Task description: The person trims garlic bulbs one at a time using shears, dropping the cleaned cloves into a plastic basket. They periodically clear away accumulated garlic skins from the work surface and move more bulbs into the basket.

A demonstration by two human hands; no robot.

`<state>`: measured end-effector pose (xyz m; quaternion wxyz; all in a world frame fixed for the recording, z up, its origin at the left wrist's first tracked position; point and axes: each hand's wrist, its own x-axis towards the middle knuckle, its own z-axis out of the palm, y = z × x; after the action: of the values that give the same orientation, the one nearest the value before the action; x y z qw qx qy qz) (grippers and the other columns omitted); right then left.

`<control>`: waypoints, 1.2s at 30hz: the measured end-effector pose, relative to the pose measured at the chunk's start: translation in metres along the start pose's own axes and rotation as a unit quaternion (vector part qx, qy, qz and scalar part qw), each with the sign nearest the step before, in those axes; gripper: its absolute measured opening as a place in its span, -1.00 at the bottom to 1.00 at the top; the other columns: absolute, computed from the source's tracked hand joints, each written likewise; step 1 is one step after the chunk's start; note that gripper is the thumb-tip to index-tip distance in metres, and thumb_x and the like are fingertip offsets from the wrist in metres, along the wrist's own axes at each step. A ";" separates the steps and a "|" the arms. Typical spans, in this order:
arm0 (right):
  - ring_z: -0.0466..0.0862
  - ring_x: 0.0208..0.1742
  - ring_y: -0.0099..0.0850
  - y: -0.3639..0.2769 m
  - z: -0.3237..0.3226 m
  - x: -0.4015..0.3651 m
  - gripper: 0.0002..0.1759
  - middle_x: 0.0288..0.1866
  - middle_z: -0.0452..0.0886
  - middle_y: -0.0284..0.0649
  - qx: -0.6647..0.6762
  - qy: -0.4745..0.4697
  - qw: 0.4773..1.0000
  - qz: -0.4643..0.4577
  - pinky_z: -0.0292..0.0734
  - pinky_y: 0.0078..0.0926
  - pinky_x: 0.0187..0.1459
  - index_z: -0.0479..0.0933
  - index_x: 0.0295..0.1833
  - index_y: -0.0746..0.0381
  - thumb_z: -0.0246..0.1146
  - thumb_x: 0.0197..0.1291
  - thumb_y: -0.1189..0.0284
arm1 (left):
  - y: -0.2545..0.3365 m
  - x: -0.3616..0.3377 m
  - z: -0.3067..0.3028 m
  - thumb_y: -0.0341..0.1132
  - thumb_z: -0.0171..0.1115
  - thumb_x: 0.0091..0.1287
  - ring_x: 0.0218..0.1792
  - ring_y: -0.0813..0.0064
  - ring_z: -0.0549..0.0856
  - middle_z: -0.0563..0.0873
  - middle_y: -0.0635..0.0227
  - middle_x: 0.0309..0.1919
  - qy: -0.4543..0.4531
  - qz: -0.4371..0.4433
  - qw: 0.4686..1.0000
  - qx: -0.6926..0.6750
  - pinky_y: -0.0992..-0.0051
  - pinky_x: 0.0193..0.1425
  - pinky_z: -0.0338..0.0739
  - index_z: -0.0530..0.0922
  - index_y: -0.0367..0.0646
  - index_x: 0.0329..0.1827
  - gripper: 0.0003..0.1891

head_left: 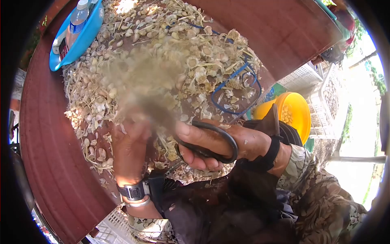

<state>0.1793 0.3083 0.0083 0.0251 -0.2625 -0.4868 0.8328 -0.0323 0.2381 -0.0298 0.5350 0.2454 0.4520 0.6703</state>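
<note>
A large round reddish-brown table fills most of the view. Its middle and far part are covered by a wide heap of pale dry husks and stems. At the right, beyond the table edge, a round yellow plastic basin with some small pale pieces inside is seen, and behind it stand white plastic lattice crates. At the far left a bright blue plastic tray is placed on the table, and a clear plastic water bottle lies in it.

At the near edge of the heap a greyish blurred bunch is seen above the left hand. It touches this hand or is just over it, but its shape cannot be made out. Whether the fingers of this hand are closed on it cannot be told, because they are lost in the blur.

The right hand is just to the right of it, and its fingers are curled through the loop of the black-handled metal scissors, which point left toward the left hand. A loose blue cord loop lies on the heap, farther than the right hand. A dark grey wristwatch is worn on the left wrist.
</note>
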 end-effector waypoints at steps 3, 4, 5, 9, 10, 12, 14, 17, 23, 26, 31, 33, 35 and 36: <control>0.38 -0.68 -0.69 0.000 0.000 -0.002 -0.22 -0.62 0.43 -0.42 0.011 -0.007 1.000 0.012 0.27 -0.76 -0.63 0.47 -0.43 0.21 -0.07 0.23 -0.36 | -0.018 0.011 -0.015 -0.51 0.27 0.27 0.05 0.38 0.60 0.60 0.28 0.08 0.035 -0.001 0.992 -0.118 0.39 0.17 0.50 0.39 -0.18 0.22 -0.55; 0.38 -0.67 -0.70 0.000 -0.001 -0.002 -0.22 -0.61 0.43 -0.42 0.022 -0.011 1.000 0.012 0.27 -0.76 -0.63 0.47 -0.43 0.21 -0.07 0.24 -0.36 | -0.019 0.012 -0.016 -0.53 0.27 0.26 0.05 0.37 0.60 0.60 0.26 0.08 0.034 -0.004 0.987 -0.156 0.38 0.17 0.51 0.39 -0.18 0.20 -0.56; 0.38 -0.67 -0.70 0.001 -0.003 -0.002 -0.23 -0.61 0.44 -0.41 0.035 -0.015 0.999 0.012 0.27 -0.76 -0.63 0.47 -0.42 0.21 -0.08 0.24 -0.36 | -0.019 0.012 -0.016 -0.53 0.27 0.26 0.06 0.37 0.60 0.60 0.25 0.08 0.023 -0.002 0.985 -0.170 0.38 0.18 0.50 0.41 -0.19 0.18 -0.58; 0.39 -0.67 -0.70 0.003 -0.002 -0.002 -0.23 -0.58 0.46 -0.40 0.035 -0.005 0.999 -0.004 0.27 -0.78 -0.63 0.47 -0.41 0.20 -0.10 0.27 -0.34 | -0.017 0.012 -0.010 -0.54 0.26 0.25 -0.01 0.41 0.63 0.63 0.21 0.02 -0.058 0.030 0.977 -0.202 0.42 0.07 0.54 0.46 -0.22 0.12 -0.63; 0.37 -0.66 -0.69 0.001 -0.001 -0.003 -0.24 -0.59 0.44 -0.39 0.041 0.011 0.999 -0.020 0.26 -0.75 -0.61 0.47 -0.40 0.21 -0.15 0.31 -0.30 | -0.015 0.012 -0.007 -0.55 0.26 0.25 -0.05 0.44 0.65 0.65 0.21 -0.01 -0.086 0.044 0.974 -0.203 0.45 0.02 0.56 0.47 -0.23 0.11 -0.64; 0.34 -0.64 -0.67 -0.003 0.002 -0.004 -0.25 -0.59 0.41 -0.39 0.052 0.044 0.996 -0.051 0.25 -0.70 -0.57 0.46 -0.38 0.22 -0.26 0.40 -0.23 | -0.010 0.011 0.004 -0.55 0.26 0.25 -0.20 0.51 0.66 0.68 0.26 -0.11 -0.016 0.076 0.996 -0.052 0.52 -0.13 0.57 0.50 -0.23 0.08 -0.67; 0.37 -0.63 -0.64 -0.001 -0.008 0.003 -0.18 -0.56 0.45 -0.37 0.137 0.117 0.975 -0.130 0.30 -0.64 -0.52 0.48 -0.38 0.23 -0.30 0.36 -0.30 | -0.011 0.009 0.010 -0.54 0.27 0.25 -0.32 0.58 0.66 0.71 0.30 -0.19 0.034 0.094 0.994 0.034 0.58 -0.25 0.55 0.51 -0.23 0.06 -0.69; 0.43 -0.57 -0.59 -0.011 -0.019 0.005 -0.21 -0.53 0.50 -0.35 -0.069 0.289 0.939 -0.172 0.31 -0.59 -0.47 0.50 -0.37 0.27 -0.18 0.35 -0.27 | -0.014 0.008 0.010 -0.51 0.30 0.25 -0.44 0.63 0.63 0.71 0.35 -0.25 0.056 0.103 0.992 0.052 0.64 -0.34 0.52 0.53 -0.23 0.05 -0.70; 0.51 -0.28 0.05 0.021 -0.022 0.002 -0.51 -0.33 0.47 0.02 -0.487 0.280 0.796 -0.224 0.40 -0.20 -0.29 0.38 -0.16 0.34 0.39 0.09 0.16 | -0.016 0.005 -0.001 -0.44 0.35 0.24 -0.38 0.63 0.63 0.71 0.35 -0.25 0.047 0.100 0.992 0.067 0.63 -0.26 0.52 0.56 -0.21 -0.01 -0.73; 0.50 -0.26 0.12 0.026 -0.020 0.002 -0.50 -0.33 0.50 0.05 -0.501 0.282 0.786 -0.228 0.39 -0.17 -0.29 0.37 -0.20 0.32 0.42 0.05 0.17 | -0.014 0.005 -0.001 -0.42 0.38 0.23 -0.32 0.62 0.64 0.70 0.37 -0.24 0.048 0.101 0.991 0.071 0.62 -0.20 0.52 0.57 -0.20 -0.03 -0.73; 0.50 -0.36 -0.23 0.007 -0.009 0.007 -0.52 -0.38 0.47 -0.03 -0.376 0.312 0.843 -0.227 0.39 -0.28 -0.32 0.41 -0.17 0.37 0.45 0.05 0.24 | -0.016 -0.001 -0.004 -0.41 0.35 0.24 -0.13 0.54 0.62 0.68 0.37 -0.06 -0.018 0.037 0.999 0.011 0.55 -0.05 0.47 0.57 -0.16 0.03 -0.70; 0.57 -0.38 0.03 0.002 -0.005 0.014 -0.60 -0.45 0.51 0.11 -0.268 0.313 0.863 -0.291 0.44 -0.21 -0.33 0.43 -0.30 0.36 0.38 0.11 0.24 | -0.017 -0.005 0.001 -0.40 0.36 0.23 -0.11 0.53 0.62 0.66 0.36 -0.03 -0.058 0.026 0.998 0.009 0.56 -0.06 0.46 0.56 -0.16 0.05 -0.67; 0.57 -0.39 -0.01 0.009 -0.008 0.026 -0.63 -0.45 0.51 0.10 -0.255 0.300 0.850 -0.349 0.44 -0.24 -0.33 0.42 -0.32 0.37 0.40 0.06 0.30 | -0.019 -0.008 0.006 -0.37 0.38 0.23 -0.09 0.52 0.61 0.64 0.30 0.01 -0.077 0.014 0.997 0.010 0.56 -0.07 0.45 0.54 -0.17 0.07 -0.65; 0.58 -0.40 -0.04 0.011 -0.009 0.031 -0.64 -0.45 0.51 0.09 -0.248 0.292 0.843 -0.378 0.44 -0.26 -0.34 0.41 -0.33 0.37 0.41 0.04 0.33 | -0.020 -0.009 0.010 -0.37 0.38 0.23 -0.07 0.52 0.62 0.64 0.28 0.01 -0.074 0.012 0.997 0.014 0.56 -0.06 0.46 0.54 -0.18 0.07 -0.64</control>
<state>0.1595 0.3188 -0.0171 0.4128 -0.2864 -0.7088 0.4952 -0.0117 0.2334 -0.0416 0.5555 0.3074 0.4169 0.6505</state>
